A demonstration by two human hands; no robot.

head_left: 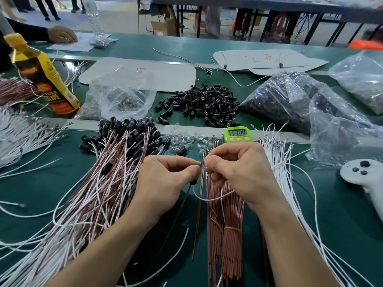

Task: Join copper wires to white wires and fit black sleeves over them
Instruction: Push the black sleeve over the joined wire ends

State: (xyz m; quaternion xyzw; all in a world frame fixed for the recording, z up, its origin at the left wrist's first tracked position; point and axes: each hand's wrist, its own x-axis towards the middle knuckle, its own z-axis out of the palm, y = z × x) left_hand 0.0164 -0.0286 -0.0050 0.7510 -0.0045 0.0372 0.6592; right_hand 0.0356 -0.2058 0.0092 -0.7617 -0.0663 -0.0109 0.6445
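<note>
1. Green bench mat (310, 235) fills most of my view, and past its far edge I see a workshop floor with other tables.
2. Nearest the near edge lies a banded copper bundle (230, 241). I take it for stock not yet used. Loose white wires (290, 183) fan out just to its right.
3. Above that bundle, mid-bench, the left hand (165, 179) and right hand (238, 168) meet fingertip to fingertip. The left thumb and forefinger pinch the top of one copper wire (198, 214), which hangs down toward the near edge. The right thumb and forefinger pinch a tiny clear bulb (204, 167) touching that wire end.
4. A single white wire (211, 198) loops between the two hands below the pinch. A black sleeve (193, 182) sits just under the left hand, and I cannot tell whether it is threaded on. I judge this piece is at the joining step, with its sleeve not seated.
5. Left of the hands spreads a heap of finished leads (116, 162), copper and white paired, with black caps at their far ends. I read that as a good share of the work done.
6. Farther off, a green timer (237, 134) stands by the middle rail. Beyond it lies a pile of loose sleeves (203, 102), with full plastic bags (290, 96) to its right. Judging by that stock, plenty remains.
</note>
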